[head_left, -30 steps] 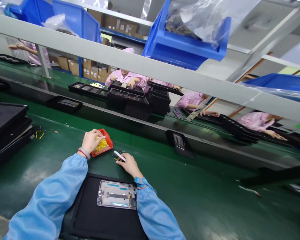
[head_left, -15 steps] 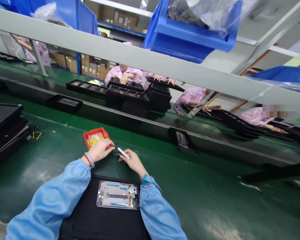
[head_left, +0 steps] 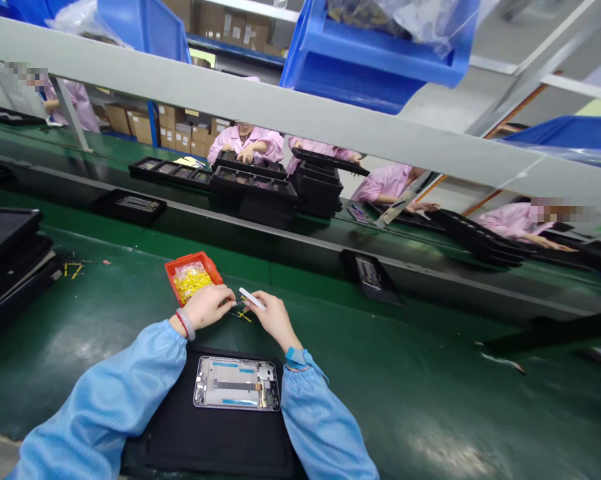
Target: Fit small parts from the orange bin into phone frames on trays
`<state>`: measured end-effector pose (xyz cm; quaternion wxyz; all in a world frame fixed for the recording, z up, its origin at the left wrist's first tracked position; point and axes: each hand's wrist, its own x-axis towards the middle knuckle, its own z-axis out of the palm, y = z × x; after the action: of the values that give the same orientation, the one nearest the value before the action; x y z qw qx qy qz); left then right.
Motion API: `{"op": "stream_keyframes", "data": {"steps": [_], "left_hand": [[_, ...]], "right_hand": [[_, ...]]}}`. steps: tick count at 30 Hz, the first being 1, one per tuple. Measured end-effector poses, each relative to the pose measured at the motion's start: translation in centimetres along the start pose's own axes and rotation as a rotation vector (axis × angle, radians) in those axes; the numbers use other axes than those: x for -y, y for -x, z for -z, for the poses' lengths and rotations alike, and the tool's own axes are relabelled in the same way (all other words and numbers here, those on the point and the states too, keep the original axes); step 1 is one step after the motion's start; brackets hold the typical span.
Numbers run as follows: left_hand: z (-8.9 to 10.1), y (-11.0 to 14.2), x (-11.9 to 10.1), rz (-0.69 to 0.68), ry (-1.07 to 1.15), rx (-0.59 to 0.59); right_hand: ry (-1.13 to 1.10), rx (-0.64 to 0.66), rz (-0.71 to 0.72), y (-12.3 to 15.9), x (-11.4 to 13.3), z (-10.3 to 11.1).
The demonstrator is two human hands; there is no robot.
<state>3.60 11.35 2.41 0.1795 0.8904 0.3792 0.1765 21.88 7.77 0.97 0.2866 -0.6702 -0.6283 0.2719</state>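
My left hand [head_left: 209,307] is pinched just in front of a red bin [head_left: 171,275] that holds small yellow parts [head_left: 194,280]. Whatever sits between its fingertips is too small to make out. Close by on the right, my right hand [head_left: 273,317] grips a thin white stick [head_left: 253,298], its tip pointing up and left. Small black and yellow pieces [head_left: 243,316] lie on the bench between the two hands. Below them, an opened phone frame [head_left: 237,383] with blue strips and a dark flat cable rests on a black padded tray [head_left: 215,440].
Black trays [head_left: 10,267] are stacked at the left, with loose yellow and black bits [head_left: 73,269] beside them. A dark conveyor [head_left: 280,247] crosses behind, carrying trays with phone frames [head_left: 370,272]. Blue bins [head_left: 360,67] hang overhead. Co-workers in pink [head_left: 247,143] sit opposite.
My left hand has come out of the red bin and moved right, close to my right hand. My right hand, still holding the white stick, has shifted slightly right and up.
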Motion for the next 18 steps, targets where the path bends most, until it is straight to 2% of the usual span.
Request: {"op": "stream_keyframes", "data": {"steps": [4,9,18], "left_hand": [[-0.3,0.0,-0.5,-0.005,-0.037,0.024],[-0.5,-0.1,-0.9,-0.007,-0.101,0.045],[0.5,0.1,-1.2,-0.071,-0.2,0.067]], "right_hand": [[-0.033,0.015,0.024,-0.1,0.2,0.1],[-0.09,0.074,0.128,0.4,1.2,-0.1],[-0.07,0.111,0.22,1.1,1.6,0.3]]}}
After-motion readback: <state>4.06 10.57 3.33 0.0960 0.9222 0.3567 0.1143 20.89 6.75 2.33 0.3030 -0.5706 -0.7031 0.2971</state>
